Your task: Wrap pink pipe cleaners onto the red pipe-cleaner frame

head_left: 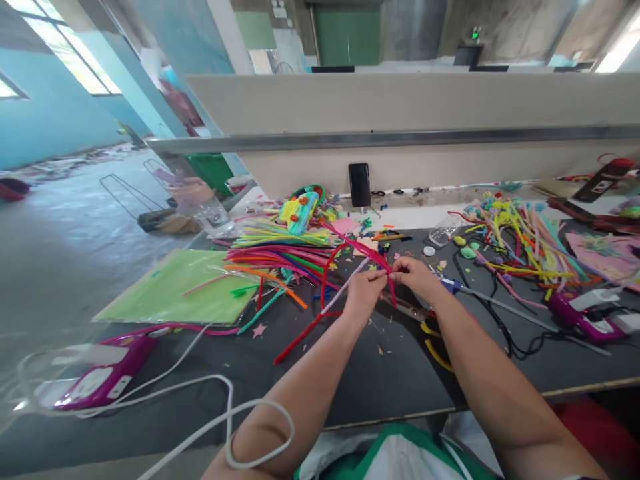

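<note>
Both hands meet over the middle of the dark table. My left hand is closed in a pinch on magenta-red pipe cleaners. Beside it, my right hand pinches the same pipe cleaners, fingertips nearly touching the left ones. The strands run up and left from the fingers, and a short end hangs below. A lilac pipe cleaner and a red pipe cleaner lie just left of my left hand. Scissors with yellow handles rest partly under my right forearm.
Bundled coloured pipe cleaners and a green sheet in plastic lie left. A phone leans on the partition. More pipe cleaners, a glue gun and a purple power strip are right. A white cable crosses the left front.
</note>
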Action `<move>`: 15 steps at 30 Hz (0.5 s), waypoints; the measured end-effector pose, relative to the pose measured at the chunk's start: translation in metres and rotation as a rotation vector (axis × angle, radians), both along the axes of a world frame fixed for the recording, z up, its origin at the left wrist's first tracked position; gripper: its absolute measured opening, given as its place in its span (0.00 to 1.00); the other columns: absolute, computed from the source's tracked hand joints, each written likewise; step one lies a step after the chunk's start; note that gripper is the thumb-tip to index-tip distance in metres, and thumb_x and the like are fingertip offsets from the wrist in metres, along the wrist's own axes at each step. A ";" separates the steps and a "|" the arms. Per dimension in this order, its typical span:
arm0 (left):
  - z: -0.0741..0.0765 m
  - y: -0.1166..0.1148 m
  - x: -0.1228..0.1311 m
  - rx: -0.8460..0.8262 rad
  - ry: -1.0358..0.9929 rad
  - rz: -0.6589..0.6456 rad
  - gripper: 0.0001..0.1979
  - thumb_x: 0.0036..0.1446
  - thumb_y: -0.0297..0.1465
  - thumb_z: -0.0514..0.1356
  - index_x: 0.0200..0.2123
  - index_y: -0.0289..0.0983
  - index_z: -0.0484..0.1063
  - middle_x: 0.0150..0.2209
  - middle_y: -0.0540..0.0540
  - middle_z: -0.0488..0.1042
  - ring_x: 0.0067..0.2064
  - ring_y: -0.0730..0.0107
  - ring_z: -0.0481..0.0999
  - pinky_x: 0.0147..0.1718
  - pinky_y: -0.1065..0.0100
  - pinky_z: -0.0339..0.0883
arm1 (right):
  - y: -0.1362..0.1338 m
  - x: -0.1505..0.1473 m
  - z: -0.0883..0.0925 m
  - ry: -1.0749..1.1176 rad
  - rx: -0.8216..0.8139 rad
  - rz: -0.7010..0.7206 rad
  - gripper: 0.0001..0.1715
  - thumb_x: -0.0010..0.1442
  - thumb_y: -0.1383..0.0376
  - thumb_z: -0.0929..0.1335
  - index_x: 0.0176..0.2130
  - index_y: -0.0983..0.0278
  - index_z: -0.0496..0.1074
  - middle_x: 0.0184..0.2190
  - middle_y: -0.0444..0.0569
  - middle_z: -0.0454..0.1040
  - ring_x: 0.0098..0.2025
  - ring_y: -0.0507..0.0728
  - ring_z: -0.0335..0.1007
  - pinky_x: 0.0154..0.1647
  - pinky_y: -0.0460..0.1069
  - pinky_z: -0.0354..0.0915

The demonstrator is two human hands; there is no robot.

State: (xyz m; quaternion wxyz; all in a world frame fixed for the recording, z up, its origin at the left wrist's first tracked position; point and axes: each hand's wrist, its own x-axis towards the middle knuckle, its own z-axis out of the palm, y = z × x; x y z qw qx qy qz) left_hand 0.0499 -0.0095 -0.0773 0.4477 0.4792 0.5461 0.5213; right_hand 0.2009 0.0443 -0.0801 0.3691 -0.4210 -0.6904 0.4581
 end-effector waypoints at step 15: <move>0.010 -0.002 -0.004 0.096 0.146 -0.045 0.13 0.51 0.31 0.59 0.37 0.34 0.81 0.23 0.50 0.74 0.23 0.75 0.68 0.26 0.72 0.62 | -0.010 -0.012 0.001 0.057 0.084 -0.114 0.11 0.49 0.58 0.69 0.29 0.64 0.69 0.25 0.43 0.69 0.28 0.52 0.61 0.31 0.48 0.58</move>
